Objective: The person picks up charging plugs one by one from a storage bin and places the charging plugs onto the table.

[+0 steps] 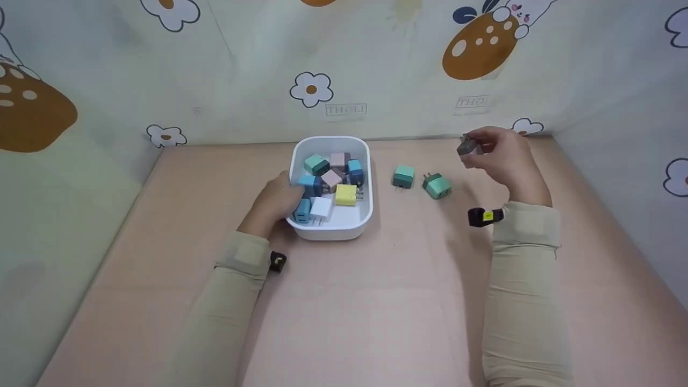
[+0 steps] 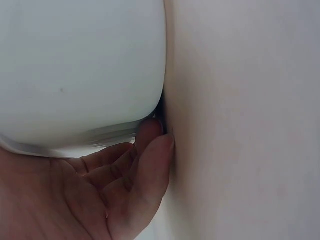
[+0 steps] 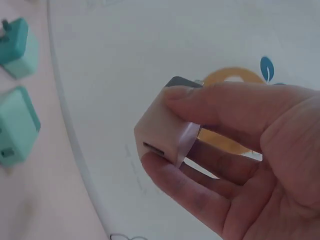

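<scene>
My right hand (image 1: 502, 156) holds a pale pink and dark grey USB charger (image 3: 162, 122) up off the table, pinched between thumb and fingers. Its USB slot shows in the right wrist view. Two teal chargers (image 1: 403, 176) lie on the table to the left of that hand. My left hand (image 1: 277, 198) grips the left side of a white plastic bin (image 1: 331, 234), its fingers against the outer wall in the left wrist view. Inside the bin lie several chargers, among them a yellow one (image 1: 345, 195), a white one (image 1: 321, 207), blue ones and pink ones.
A pale pink cloth covers the table (image 1: 365, 312). Behind it and at both sides hangs a light curtain (image 1: 242, 80) printed with flowers and brown shapes. The bin stands near the table's back edge.
</scene>
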`<state>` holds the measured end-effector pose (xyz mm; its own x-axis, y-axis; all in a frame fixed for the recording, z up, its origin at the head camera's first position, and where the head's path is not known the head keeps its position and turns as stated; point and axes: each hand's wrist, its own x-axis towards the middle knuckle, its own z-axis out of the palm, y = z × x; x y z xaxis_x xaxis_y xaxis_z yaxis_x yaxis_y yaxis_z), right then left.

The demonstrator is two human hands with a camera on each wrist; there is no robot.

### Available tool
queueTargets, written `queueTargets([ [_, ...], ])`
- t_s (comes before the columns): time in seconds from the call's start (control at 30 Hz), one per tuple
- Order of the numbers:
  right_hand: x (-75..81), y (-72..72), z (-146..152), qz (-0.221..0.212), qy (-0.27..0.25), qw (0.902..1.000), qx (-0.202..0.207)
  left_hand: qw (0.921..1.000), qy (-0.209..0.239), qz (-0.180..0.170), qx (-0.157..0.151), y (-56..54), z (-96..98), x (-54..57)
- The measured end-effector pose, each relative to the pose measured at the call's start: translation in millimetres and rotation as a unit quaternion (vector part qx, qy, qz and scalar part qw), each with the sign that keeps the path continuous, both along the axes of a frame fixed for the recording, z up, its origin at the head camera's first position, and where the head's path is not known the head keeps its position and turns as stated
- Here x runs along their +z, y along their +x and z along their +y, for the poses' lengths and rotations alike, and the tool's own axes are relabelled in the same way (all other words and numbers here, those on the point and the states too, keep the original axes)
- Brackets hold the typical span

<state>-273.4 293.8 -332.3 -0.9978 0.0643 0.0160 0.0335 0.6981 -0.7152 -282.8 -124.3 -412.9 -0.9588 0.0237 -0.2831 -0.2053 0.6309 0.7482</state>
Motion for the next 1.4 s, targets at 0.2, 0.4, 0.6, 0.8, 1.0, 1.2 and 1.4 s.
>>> queueTargets([
  [0.2,-8.2,-2.4,15,-0.032,-0.01,0.9993,-0.017,1.0,0.0,0.0,-0.001,-0.2,1.2,0.1],
  [0.4,-15.4,-5.3,24,-0.03,-0.01,0.9994,-0.012,1.0,-0.001,-0.002,0.0,-0.3,1.4,0.5],
  [0.6,-21.9,-6.8,30,-0.032,-0.009,0.9993,-0.017,1.0,-0.006,-0.002,-0.002,-0.1,0.6,1.4],
  [0.8,-30.1,-8.7,34,-0.076,-0.032,0.9959,-0.037,1.0,-0.004,-0.004,0.004,0.4,1.9,2.5],
  [1.0,-38.9,-12.0,33,-0.09,-0.035,0.994,-0.051,0.9999,-0.007,-0.005,0.007,0.3,3.9,3.4],
  [1.2,-45.4,-15.5,32,-0.106,-0.028,0.9932,-0.042,0.9999,-0.006,-0.012,0.011,0.6,3.3,3.5],
  [1.4,-47.5,-15.8,31,-0.119,-0.037,0.9915,-0.038,0.9997,-0.001,-0.019,0.012,-0.2,3.8,3.2],
])
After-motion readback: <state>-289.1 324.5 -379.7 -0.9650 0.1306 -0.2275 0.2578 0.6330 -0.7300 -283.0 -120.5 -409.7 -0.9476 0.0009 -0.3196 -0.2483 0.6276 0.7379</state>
